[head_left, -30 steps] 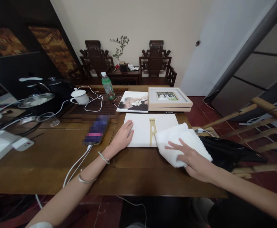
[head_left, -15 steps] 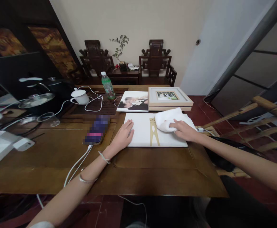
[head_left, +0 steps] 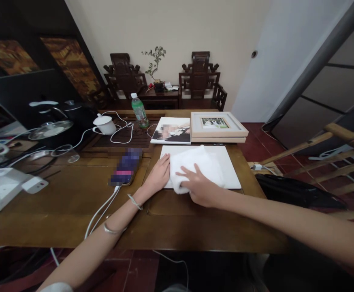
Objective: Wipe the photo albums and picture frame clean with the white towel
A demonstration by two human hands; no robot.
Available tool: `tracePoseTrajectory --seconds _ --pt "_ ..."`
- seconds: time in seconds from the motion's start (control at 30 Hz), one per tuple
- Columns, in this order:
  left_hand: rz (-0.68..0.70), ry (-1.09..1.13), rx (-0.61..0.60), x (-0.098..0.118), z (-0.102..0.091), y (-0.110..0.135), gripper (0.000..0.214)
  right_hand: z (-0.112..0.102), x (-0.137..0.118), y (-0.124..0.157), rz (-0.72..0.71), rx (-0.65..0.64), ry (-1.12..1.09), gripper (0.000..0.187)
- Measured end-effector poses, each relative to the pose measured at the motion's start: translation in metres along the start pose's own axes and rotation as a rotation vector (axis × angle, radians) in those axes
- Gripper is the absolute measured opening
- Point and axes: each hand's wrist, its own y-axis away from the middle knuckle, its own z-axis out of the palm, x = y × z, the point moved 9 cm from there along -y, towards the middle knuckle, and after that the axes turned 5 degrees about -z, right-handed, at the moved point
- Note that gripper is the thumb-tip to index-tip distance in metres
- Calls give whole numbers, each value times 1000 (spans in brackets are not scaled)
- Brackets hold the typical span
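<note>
A flat white rectangular panel [head_left: 232, 174] lies on the wooden table in front of me. My left hand [head_left: 158, 174] rests on its left edge, fingers stretched out and flat. With my right hand [head_left: 199, 184] I hold a folded white towel [head_left: 192, 158], pressing it on the panel's left and middle part, the fingers somewhat spread over it. The towel's near corner hangs past the panel's front edge. The yellowish A-shaped figure on the panel is hidden under the towel and hand.
Behind the panel lie a photo print [head_left: 172, 130] and stacked wooden picture frames [head_left: 219, 126]. To the left are a blurred-out phone [head_left: 126, 166] on a white cable, a lidded white cup [head_left: 104, 124], a green-labelled bottle [head_left: 139, 111] and a power strip [head_left: 1, 190].
My right hand has swept the towel from the panel's right side to the left and nearer to me, covering the yellowish figure. My left hand stays in place.
</note>
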Motion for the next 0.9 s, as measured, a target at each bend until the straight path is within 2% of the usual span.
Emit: tracePoseTrajectory --seconds 0.1,0.17,0.27,0.4,0.53,0.67,0.8,0.9 --pt "0 -19 -11 1 0 0 46 -3 -18 22 -59 -48 -91 44" --pt "2 -36 -10 2 0 0 47 -9 -17 36 -52 -64 -162 42" --pt "2 -55 -6 2 -1 0 47 -22 4 53 15 -38 -192 39" --pt "8 -64 -8 3 0 0 46 -33 53 71 110 73 -113 34" --pt "7 -68 -7 4 -1 0 46 -30 96 81 164 146 -5 42" --pt "8 -63 -13 5 -1 0 46 -30 126 80 224 207 93 49" --pt "13 -55 -4 4 -2 0 45 -27 135 76 250 212 115 49" --pt "16 -61 0 3 -2 0 44 -23 122 81 254 212 102 46"
